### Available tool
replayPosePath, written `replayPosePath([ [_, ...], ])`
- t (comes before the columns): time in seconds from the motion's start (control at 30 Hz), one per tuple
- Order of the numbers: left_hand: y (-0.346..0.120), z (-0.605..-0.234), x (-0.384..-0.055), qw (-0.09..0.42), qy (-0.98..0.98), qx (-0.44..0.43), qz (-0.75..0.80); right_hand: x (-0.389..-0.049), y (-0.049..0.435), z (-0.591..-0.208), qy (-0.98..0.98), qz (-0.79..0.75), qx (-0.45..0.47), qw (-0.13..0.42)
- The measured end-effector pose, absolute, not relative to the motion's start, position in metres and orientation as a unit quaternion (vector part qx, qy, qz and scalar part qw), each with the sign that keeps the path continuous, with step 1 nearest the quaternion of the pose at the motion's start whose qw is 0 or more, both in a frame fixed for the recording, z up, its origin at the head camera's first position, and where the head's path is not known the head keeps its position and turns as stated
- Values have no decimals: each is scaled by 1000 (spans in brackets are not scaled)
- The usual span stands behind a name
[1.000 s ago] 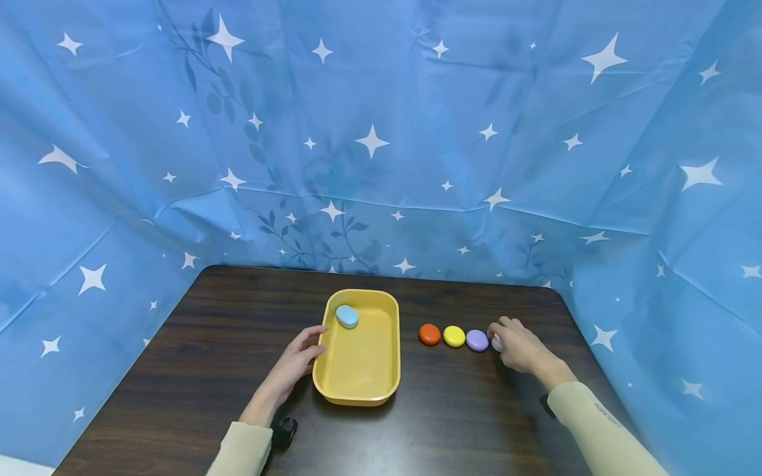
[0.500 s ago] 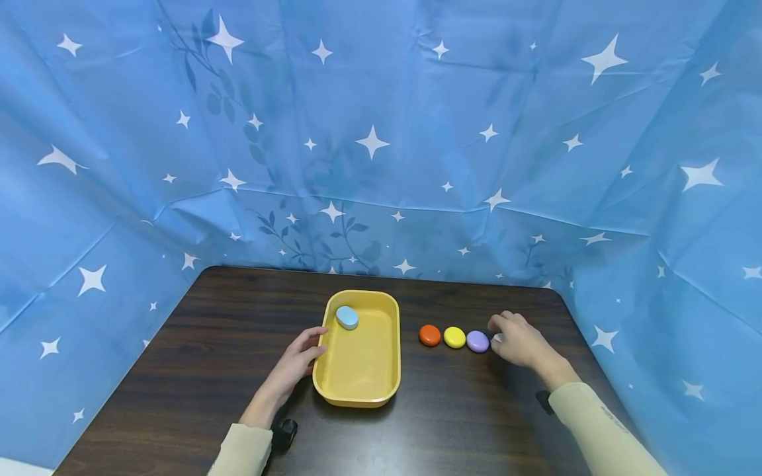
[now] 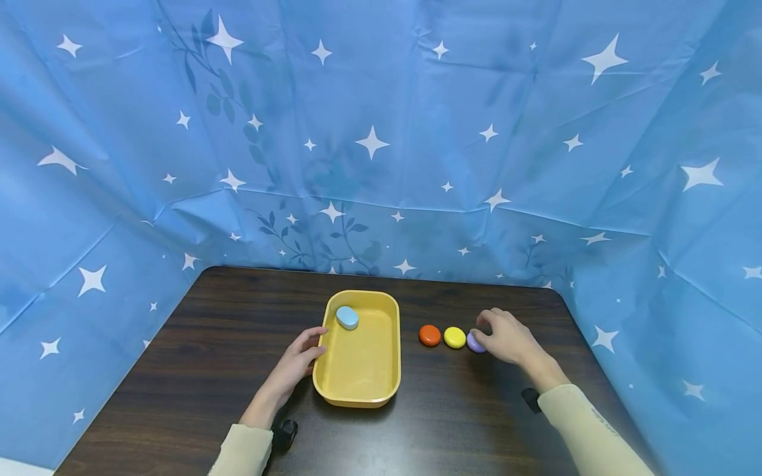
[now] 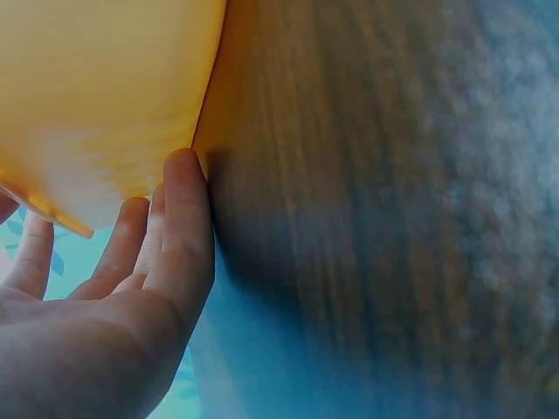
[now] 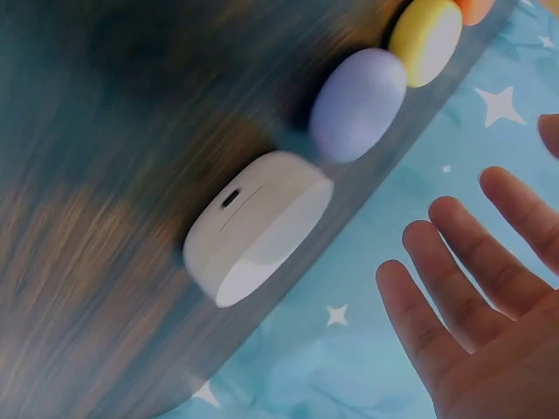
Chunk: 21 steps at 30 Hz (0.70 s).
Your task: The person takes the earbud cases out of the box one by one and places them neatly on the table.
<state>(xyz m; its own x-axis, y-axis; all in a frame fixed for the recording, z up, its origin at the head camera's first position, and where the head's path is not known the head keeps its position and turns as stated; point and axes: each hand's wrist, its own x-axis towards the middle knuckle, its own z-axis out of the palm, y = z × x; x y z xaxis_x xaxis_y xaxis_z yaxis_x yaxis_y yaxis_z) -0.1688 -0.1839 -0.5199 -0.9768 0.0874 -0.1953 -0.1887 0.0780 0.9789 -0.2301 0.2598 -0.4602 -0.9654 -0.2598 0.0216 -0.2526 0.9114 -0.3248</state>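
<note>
My left hand (image 3: 293, 363) rests at the left side of a yellow tray (image 3: 394, 370), its fingertips (image 4: 182, 166) touching the outer wall in the left wrist view. Inside the tray lies a light-blue rounded object (image 3: 347, 317). Over the right end of a row, my right hand (image 3: 508, 337) is spread and holds nothing. Its thumb partly covers a purple rounded object (image 3: 474, 343) in the head view. A white earbud case (image 5: 259, 223) with a small dark slot lies on the table beside the purple one; the hand hides it from the head camera.
Yellow (image 3: 455, 338) and orange-red (image 3: 430, 335) rounded objects continue the row toward the tray. All stand on a dark wooden table (image 3: 178, 357). Behind it hangs a blue curtain (image 3: 381, 165) with white stars.
My right hand has drawn away from the white earbud case and shifted left, over the purple object. The left hand and the tray stay put.
</note>
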Motion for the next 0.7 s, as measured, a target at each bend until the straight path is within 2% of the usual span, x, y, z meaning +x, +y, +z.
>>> replayPosePath([
  [0.7,-182,-519,-170,103,731,-44,674,-225,210,-450,941,-299,-157,16],
])
